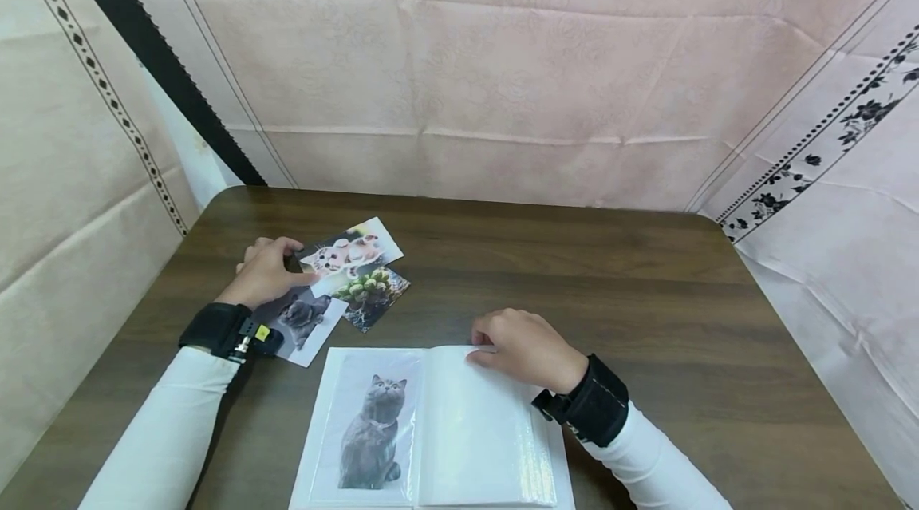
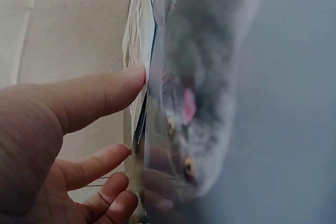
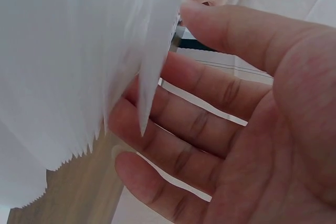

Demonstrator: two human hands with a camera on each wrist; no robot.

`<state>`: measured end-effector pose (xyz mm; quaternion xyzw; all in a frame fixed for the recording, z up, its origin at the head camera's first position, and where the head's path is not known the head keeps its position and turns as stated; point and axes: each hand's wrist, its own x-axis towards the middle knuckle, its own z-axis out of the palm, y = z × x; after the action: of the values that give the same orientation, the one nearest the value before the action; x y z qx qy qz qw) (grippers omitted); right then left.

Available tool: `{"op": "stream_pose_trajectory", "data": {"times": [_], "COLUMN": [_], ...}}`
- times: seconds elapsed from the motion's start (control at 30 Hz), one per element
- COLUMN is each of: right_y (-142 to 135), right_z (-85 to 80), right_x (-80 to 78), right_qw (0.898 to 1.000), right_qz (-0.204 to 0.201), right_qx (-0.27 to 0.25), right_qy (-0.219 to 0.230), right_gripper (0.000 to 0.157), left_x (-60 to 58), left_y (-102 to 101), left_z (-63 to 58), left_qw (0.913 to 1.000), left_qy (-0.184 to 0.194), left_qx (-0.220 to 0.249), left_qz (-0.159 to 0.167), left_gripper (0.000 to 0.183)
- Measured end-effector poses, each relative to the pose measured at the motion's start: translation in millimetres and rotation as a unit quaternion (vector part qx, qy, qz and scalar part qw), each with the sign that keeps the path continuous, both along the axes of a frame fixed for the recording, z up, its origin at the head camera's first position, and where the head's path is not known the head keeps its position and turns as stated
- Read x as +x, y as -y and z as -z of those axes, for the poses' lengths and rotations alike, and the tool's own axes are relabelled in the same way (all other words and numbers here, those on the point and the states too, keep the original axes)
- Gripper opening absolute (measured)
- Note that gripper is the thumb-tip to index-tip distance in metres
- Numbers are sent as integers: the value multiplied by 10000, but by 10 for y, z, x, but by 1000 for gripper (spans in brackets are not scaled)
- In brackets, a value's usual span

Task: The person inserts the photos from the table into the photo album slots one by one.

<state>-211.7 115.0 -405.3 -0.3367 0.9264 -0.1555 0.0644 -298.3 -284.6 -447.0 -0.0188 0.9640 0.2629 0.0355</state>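
Note:
My left hand (image 1: 266,272) is at a small pile of photos on the table, its thumb touching a photo of a white-and-pink cat (image 1: 348,255) and its other fingers spread by the left edge. Under that wrist lies a photo of a grey cat (image 1: 305,318), seen close up in the left wrist view. A photo of green succulents (image 1: 369,294) is partly covered. My right hand (image 1: 530,346) holds the top edge of a clear album page (image 1: 474,422), with fingers behind the sleeve in the right wrist view. The open album's left page shows a sitting grey cat (image 1: 373,434).
Brown wood table (image 1: 646,278) with rounded far corners carries the album and photos. Pale patterned cloth (image 1: 502,79) hangs behind and at both sides. Each wrist wears a black strap (image 1: 601,402).

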Motion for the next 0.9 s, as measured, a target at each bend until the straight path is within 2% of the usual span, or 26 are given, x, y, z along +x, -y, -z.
{"op": "stream_pose_trajectory", "data": {"times": [0.23, 0.4, 0.63, 0.9], "right_y": [-13, -24, -37, -33], "right_z": [-1, -12, -39, -24], "right_x": [-3, 8, 31, 41], "right_qw": [10000, 10000, 10000, 10000], "right_qz": [-45, -36, 14, -70], "right_qx": [-17, -9, -26, -24], "right_qy": [17, 81, 69, -55], "right_gripper": [17, 16, 16, 20], "left_x": [6, 13, 14, 28], "left_y": [9, 10, 10, 3], "left_z": [-2, -8, -5, -41], "left_qw": [10000, 9997, 9982, 9976], "left_qy": [-60, -156, -154, 27], "left_qx": [58, 157, 521, 691], "left_qz": [-23, -86, -239, -35], "left_gripper": [74, 66, 60, 31]}}
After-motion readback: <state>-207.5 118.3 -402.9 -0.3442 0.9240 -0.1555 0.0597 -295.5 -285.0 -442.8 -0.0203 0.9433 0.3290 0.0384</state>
